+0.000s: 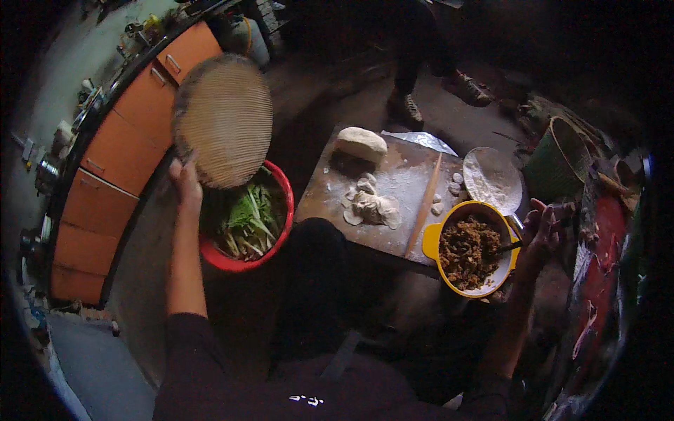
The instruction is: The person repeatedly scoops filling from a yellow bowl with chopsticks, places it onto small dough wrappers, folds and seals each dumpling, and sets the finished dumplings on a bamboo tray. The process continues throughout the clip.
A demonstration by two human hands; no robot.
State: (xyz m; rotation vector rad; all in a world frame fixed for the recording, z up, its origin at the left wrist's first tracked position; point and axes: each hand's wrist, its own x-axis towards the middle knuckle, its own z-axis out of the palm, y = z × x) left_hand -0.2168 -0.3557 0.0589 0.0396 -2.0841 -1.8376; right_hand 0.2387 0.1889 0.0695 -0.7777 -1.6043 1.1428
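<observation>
My left hand (187, 181) grips the lower rim of a round ribbed tray (226, 121), which is held up over a red basin (287, 202) of leafy greens (253, 210). To the right, my right hand (542, 229) hovers with fingers apart and nothing seen in it. Just beside it is a yellow pot (432, 241) of brown minced filling (468, 250), with a dark utensil handle (508, 247) sticking out. Between my hands lies a floured board (326, 194). On it are a large dough lump (362, 143), a heap of flat dough wrappers (371, 208), a wooden rolling pin (425, 202) and small dough pieces (437, 205).
A bowl of flour (492, 181) stands behind the pot. Orange cabinets (131, 139) under a cluttered counter line the left side. Another person's shoes (405, 110) are beyond the board. A woven basket (558, 158) and a red object (600, 263) are at right.
</observation>
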